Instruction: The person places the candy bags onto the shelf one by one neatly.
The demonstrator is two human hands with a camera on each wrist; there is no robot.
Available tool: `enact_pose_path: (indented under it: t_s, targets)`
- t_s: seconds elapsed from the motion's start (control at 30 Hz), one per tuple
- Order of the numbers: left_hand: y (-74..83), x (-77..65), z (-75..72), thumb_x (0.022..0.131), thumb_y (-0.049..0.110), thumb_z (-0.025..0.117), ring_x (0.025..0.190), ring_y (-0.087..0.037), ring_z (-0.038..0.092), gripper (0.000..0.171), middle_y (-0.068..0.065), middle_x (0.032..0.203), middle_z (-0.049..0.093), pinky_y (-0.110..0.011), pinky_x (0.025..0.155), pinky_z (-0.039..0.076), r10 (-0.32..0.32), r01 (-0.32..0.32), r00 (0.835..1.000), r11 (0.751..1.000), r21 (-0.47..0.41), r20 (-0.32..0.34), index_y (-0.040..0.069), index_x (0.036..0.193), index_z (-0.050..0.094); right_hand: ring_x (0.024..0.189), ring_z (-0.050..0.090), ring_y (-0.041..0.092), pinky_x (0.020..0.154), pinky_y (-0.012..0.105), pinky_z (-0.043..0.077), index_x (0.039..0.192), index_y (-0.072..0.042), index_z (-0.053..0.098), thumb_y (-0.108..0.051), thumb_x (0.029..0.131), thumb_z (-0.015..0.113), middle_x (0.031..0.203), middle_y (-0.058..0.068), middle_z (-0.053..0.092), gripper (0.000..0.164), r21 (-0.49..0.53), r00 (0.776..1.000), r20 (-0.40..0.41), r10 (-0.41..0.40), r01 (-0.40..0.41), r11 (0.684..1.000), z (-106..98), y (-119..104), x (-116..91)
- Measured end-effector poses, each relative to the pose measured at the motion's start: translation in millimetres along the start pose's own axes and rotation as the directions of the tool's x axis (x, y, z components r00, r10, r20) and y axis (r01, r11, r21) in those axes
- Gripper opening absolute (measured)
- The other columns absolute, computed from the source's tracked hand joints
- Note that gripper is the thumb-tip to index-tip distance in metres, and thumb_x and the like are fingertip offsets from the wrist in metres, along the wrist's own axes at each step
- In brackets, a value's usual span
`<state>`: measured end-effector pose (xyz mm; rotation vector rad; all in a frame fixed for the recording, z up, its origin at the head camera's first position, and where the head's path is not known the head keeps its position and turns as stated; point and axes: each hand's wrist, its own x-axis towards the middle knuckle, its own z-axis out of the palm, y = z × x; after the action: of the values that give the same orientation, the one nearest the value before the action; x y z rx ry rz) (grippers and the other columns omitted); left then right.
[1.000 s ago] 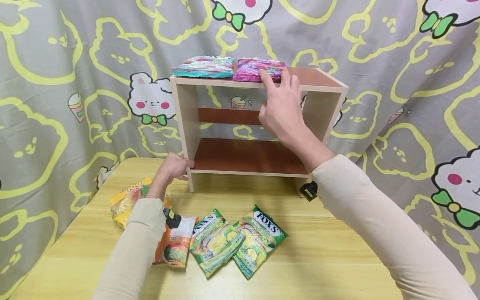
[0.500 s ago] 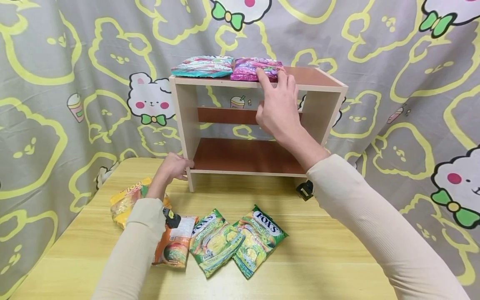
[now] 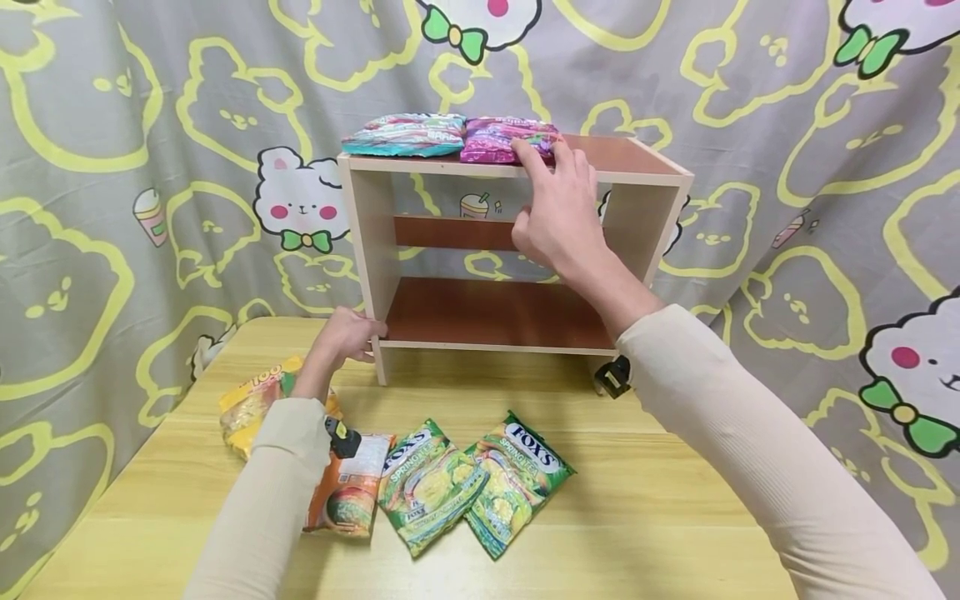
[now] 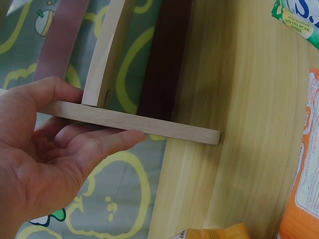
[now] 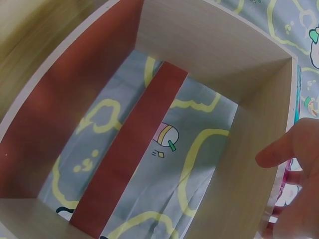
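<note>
In the head view a small shelf unit (image 3: 498, 344) with a brown board stands on the table. My left hand (image 3: 347, 335) grips its left side panel low down. The left wrist view shows the thumb on one face of that panel (image 4: 129, 120) and the fingers along the other. On the top board lie a teal candy bag (image 3: 408, 136) and, right beside it, a purple candy bag (image 3: 491, 142). My right hand (image 3: 562, 204) reaches up and touches the purple bag with spread fingertips. In the right wrist view its thumb (image 5: 274, 152) lies by the top board's front edge.
Two green Fox's candy bags (image 3: 431, 492) overlap on the wooden table (image 3: 637, 517). To their left lie an orange bag (image 3: 351, 500) and a yellow bag (image 3: 243, 412), partly behind the left forearm. A patterned curtain (image 3: 750, 108) hangs behind the shelf.
My right hand has slid the purple bag a little to the left, and the gap to the teal bag has closed. The left hand has stayed on the side panel.
</note>
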<state>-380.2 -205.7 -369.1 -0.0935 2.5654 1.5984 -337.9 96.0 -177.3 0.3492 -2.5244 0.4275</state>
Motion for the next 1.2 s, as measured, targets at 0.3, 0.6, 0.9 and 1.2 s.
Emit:
enact_pose_path:
  t_s: [0.3, 0.6, 0.9, 1.2]
  targets:
    - [0.2, -1.0, 0.9, 0.092, 0.016, 0.061, 0.111, -0.034, 0.064, 0.036, -0.023, 0.135, 0.057, -0.041, 0.082, 0.064, -0.007, 0.007, 1.000, 1.000, 0.004, -0.005, -0.010, 0.117, 0.067, 0.151, 0.019, 0.031, 0.128, 0.047, 0.014, 0.161, -0.033, 0.024, -0.014, 0.084, 0.065, 0.167, 0.013, 0.020, 0.090, 0.011, 1.000, 0.004, -0.012, 0.011, 1.000, 2, 5, -3]
    - [-1.4, 0.3, 1.5, 0.091, 0.016, 0.062, 0.106, -0.029, 0.064, 0.037, -0.021, 0.130, 0.058, -0.041, 0.081, 0.064, -0.002, 0.002, 1.000, 1.000, 0.004, -0.003, -0.010, 0.117, 0.068, 0.148, 0.030, 0.030, 0.122, 0.047, 0.034, 0.159, -0.029, 0.032, -0.008, 0.085, 0.058, 0.160, 0.013, 0.032, 0.081, 0.126, 0.997, -0.074, -0.028, 0.037, 0.991, 1, 11, -6]
    - [-0.6, 0.0, 3.1, 0.091, 0.016, 0.062, 0.101, -0.027, 0.064, 0.035, -0.022, 0.130, 0.059, -0.040, 0.079, 0.064, 0.001, -0.001, 1.000, 1.000, 0.001, -0.007, -0.010, 0.114, 0.069, 0.134, 0.053, 0.032, 0.114, 0.045, 0.044, 0.152, -0.016, 0.045, -0.009, 0.091, 0.056, 0.147, 0.015, 0.054, 0.062, 0.191, 0.973, -0.213, -0.090, 0.131, 0.973, 0, 23, -23]
    - [0.3, -1.3, 0.0, 0.092, 0.014, 0.062, 0.108, -0.032, 0.064, 0.038, -0.026, 0.132, 0.059, -0.040, 0.081, 0.064, -0.003, 0.002, 1.000, 1.000, -0.011, -0.008, -0.012, 0.119, 0.066, 0.079, 0.069, 0.029, 0.070, 0.043, 0.055, 0.116, -0.004, 0.064, -0.025, 0.100, 0.055, 0.088, 0.013, 0.074, 0.028, 0.213, 0.987, -0.155, -0.049, 0.082, 0.974, 5, 36, -47]
